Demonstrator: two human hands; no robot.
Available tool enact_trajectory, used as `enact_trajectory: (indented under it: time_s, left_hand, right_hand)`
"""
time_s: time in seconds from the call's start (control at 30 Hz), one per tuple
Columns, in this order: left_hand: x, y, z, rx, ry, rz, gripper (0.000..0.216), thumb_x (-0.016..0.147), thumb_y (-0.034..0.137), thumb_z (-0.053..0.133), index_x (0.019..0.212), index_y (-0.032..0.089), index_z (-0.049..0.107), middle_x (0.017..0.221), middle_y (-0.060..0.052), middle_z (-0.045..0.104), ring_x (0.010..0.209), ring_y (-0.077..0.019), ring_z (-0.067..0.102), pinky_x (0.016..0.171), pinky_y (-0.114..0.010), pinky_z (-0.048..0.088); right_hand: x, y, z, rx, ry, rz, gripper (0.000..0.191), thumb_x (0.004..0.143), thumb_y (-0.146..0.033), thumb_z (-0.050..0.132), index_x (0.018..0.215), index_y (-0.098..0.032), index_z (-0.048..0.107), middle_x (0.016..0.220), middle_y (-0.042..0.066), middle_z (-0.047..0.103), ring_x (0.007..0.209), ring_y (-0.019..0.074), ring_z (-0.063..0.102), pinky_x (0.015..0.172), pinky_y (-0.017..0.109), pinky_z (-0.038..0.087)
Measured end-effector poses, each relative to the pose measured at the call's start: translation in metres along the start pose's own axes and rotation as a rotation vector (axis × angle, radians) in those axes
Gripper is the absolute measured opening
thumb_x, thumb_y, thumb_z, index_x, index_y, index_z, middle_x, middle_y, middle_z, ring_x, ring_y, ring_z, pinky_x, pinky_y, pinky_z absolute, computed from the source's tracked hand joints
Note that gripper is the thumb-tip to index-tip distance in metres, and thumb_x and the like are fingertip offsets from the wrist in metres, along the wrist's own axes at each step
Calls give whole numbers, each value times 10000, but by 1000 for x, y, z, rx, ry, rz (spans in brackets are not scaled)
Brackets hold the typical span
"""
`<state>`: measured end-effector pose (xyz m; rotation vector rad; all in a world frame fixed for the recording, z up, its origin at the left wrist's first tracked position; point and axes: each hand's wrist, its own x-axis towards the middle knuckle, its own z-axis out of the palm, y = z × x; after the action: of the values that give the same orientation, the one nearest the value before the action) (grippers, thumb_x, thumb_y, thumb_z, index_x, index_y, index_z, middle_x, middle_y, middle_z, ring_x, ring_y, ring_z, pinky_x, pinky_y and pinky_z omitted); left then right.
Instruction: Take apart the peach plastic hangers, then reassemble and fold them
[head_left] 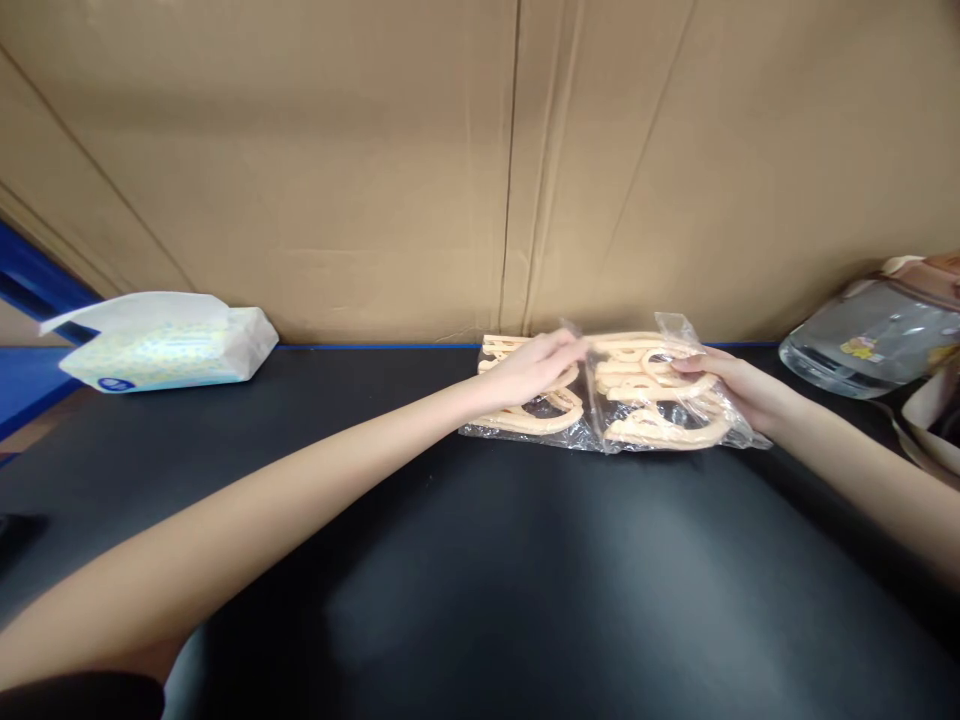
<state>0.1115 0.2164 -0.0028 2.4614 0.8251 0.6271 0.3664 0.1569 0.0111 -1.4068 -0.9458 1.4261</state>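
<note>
A clear plastic bag with several pale peach plastic hangers in it lies on the black table, close to the cardboard wall. My left hand rests on the left part of the bundle, fingers curled round a hanger where the bag is open. My right hand grips the right end of the bag, fingers pressed on the plastic and the hangers inside.
A big cardboard sheet stands behind the table. A white tissue pack lies at the back left. At the far right a clear plastic jug lies on its side, with tan packaging beside it.
</note>
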Motion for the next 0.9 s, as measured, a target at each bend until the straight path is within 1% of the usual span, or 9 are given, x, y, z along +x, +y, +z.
enact_trajectory:
  time_s: [0.07, 0.13, 0.2, 0.37, 0.47, 0.57, 0.7, 0.8, 0.9]
  left_hand:
    - [2, 0, 3, 2, 98, -110, 527, 999, 478, 214, 832, 200, 630, 930, -82, 669, 914, -211, 607, 827, -357, 467]
    - [4, -1, 6, 22, 183, -214, 482, 944, 530, 389, 696, 187, 620, 882, -98, 654, 963, -261, 569, 865, -411, 439]
    - [5, -2, 7, 42, 239, -291, 407, 878, 503, 531, 647, 180, 621, 912, -101, 648, 1033, -304, 512, 908, -470, 398]
    - [-3, -10, 2, 79, 269, -373, 312, 791, 408, 630, 570, 190, 602, 949, -76, 637, 1086, -346, 421, 958, -591, 293]
    - [-13, -14, -5, 83, 308, -439, 276, 699, 441, 700, 692, 184, 601, 1021, -103, 595, 1112, -376, 398, 981, -636, 245]
    - [-21, -19, -12, 43, 352, -537, 485, 602, 494, 758, 911, 176, 560, 1094, -142, 552, 1130, -417, 395, 976, -696, 217]
    - [-26, -32, -17, -82, 382, -573, 478, 569, 331, 773, 954, 196, 524, 1115, -127, 560, 1174, -403, 404, 1020, -641, 268]
    - [-33, -38, -18, -228, 427, -573, 431, 638, 240, 704, 1026, 195, 523, 1194, -133, 545, 1209, -353, 442, 1034, -538, 355]
    - [-48, -31, -17, -416, 493, -616, 365, 823, 255, 516, 1180, 196, 469, 1269, -152, 534, 1172, -281, 539, 963, -448, 465]
  right_hand:
    - [0, 0, 9, -1, -18, 5, 200, 712, -140, 663, 903, -170, 715, 868, 93, 773, 702, 231, 733, 667, 293, 609]
    - [0, 0, 17, -2, -45, 6, 213, 728, -140, 657, 934, -161, 710, 891, 93, 772, 738, 229, 735, 708, 298, 606]
    - [0, 0, 24, -3, -68, 3, 234, 740, -139, 651, 968, -154, 704, 916, 91, 770, 779, 226, 735, 743, 293, 600]
    - [2, 3, 27, -14, -85, 7, 302, 730, -145, 679, 1031, -162, 689, 953, 87, 767, 816, 220, 736, 754, 277, 601]
    - [2, 6, 28, -22, -106, -17, 318, 725, -180, 712, 1042, -177, 687, 1002, 74, 760, 881, 228, 730, 808, 307, 599]
    - [2, 8, 40, -23, -155, -77, 345, 745, -237, 727, 1084, -198, 676, 1059, 62, 747, 964, 245, 711, 923, 379, 562]
    - [8, 8, 68, -69, -232, -209, 437, 764, -253, 716, 1189, -213, 618, 1193, 68, 698, 1099, 261, 655, 1027, 451, 485]
    - [13, 6, 85, -196, -293, -278, 509, 768, -289, 714, 1248, -208, 565, 1233, 95, 671, 1123, 273, 639, 1026, 488, 478]
    - [16, 8, 95, -254, -285, -313, 529, 778, -332, 705, 1262, -204, 533, 1245, 116, 656, 1128, 276, 632, 1013, 486, 488]
